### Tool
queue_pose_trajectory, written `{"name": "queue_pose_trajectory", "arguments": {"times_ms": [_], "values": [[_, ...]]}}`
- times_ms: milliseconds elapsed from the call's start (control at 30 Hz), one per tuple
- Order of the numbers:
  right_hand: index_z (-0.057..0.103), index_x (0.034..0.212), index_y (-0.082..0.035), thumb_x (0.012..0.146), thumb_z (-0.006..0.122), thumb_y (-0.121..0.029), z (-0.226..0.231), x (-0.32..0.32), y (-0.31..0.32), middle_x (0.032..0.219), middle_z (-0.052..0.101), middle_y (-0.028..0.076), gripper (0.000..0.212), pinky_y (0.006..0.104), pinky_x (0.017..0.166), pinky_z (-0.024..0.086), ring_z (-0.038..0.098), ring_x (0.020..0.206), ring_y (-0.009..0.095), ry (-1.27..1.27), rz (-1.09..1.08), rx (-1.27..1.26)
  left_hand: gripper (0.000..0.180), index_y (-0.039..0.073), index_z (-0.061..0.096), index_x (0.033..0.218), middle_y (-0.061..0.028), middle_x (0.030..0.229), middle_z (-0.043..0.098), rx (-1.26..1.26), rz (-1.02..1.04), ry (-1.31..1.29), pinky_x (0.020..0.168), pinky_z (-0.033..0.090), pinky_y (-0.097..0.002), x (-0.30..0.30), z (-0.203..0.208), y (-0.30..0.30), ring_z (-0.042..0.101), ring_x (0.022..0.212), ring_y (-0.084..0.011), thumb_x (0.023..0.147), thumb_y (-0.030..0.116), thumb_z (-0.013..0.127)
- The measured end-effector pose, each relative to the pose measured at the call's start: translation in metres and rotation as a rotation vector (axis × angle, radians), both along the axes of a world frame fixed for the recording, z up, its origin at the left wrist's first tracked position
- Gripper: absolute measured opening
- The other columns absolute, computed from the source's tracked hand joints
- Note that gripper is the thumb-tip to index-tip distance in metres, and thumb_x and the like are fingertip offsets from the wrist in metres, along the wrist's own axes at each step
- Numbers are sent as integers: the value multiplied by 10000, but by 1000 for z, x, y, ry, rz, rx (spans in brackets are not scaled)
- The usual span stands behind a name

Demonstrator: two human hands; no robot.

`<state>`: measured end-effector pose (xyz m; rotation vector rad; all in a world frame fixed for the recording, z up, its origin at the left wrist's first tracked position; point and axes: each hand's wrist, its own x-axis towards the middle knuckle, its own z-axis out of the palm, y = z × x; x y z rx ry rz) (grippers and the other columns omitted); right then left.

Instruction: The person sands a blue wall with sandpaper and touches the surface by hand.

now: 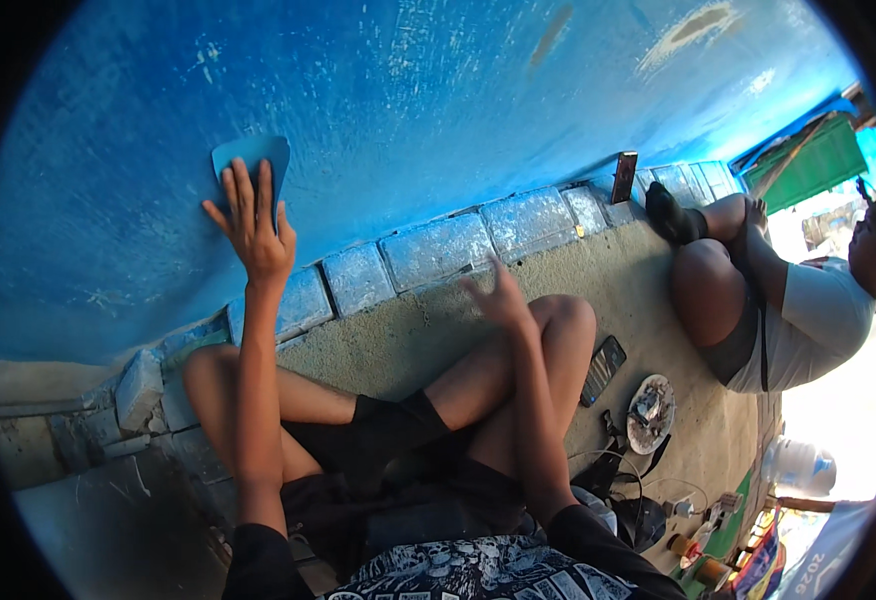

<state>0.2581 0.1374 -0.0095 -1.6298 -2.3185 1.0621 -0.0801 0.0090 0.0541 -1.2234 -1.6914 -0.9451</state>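
Observation:
My left hand [255, 225] lies flat with its fingers stretched over a blue sheet [276, 152] that looks like sandpaper, holding it against the blue wall [358, 110]. The sheet's top and right edges show past the fingers; the part under them is hidden. Scuffs and pale scratches mark the paint around it. My right hand [501, 300] hovers above the ground by my raised knee, slightly blurred, with the index finger and thumb apart. Nothing shows in it. Both my legs are folded in front of the wall.
Grey blocks [438, 250] line the wall's foot. A dark upright object [624, 177] leans there. To the right sit another person [808, 300], a phone [604, 370] and a plate with dark bits [651, 414]. Cables, a black bag [641, 522] and a clear plastic container [801, 466] lie lower right.

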Motion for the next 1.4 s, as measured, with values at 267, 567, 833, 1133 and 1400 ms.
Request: {"name": "queue_pose_trajectory", "arguments": {"times_ms": [267, 567, 833, 1133, 1400], "values": [[588, 1180, 23, 838, 699, -458, 49, 181, 16, 1055, 666, 184, 601, 377, 819, 506, 648, 952, 255, 162, -829, 337, 484, 29, 470, 1410, -157, 1538, 330, 185, 1, -20, 1150, -8, -594, -10, 42, 3, 246, 1449, -339, 1062, 307, 280], [482, 1289, 123, 581, 623, -858, -32, 236, -31, 1316, 486, 291, 1219, 498, 984, 453, 486, 1238, 404, -588, -1080, 150, 481, 22, 479, 1404, -187, 1523, 350, 199, 24, -46, 1152, -11, -561, -8, 40, 2, 265, 1443, -351, 1062, 297, 282], [550, 1287, 16, 594, 759, -702, -41, 235, -19, 1388, 420, 247, 1020, 599, 974, 419, 441, 1267, 407, -636, -1176, 64, 473, 33, 484, 1402, -172, 1513, 372, 194, -11, -79, 1162, -11, -550, -8, 38, -2, 263, 1447, -327, 1059, 290, 285], [601, 1251, -48, 504, 770, -776, -43, 233, -18, 1377, 455, 152, 1057, 548, 982, 417, 430, 1281, 333, -586, -1251, 89, 467, 58, 470, 1417, -141, 1529, 357, 186, -16, -125, 1161, -6, -571, -4, 34, -1, 243, 1456, -316, 1053, 284, 284], [503, 1299, 22, 514, 739, -809, -51, 228, -20, 1358, 455, 177, 1167, 560, 971, 422, 419, 1291, 337, -574, -1247, 75, 458, 61, 463, 1423, -140, 1529, 355, 161, 4, -130, 1158, 20, -592, -2, 33, -4, 246, 1455, -316, 1042, 263, 307]]}}
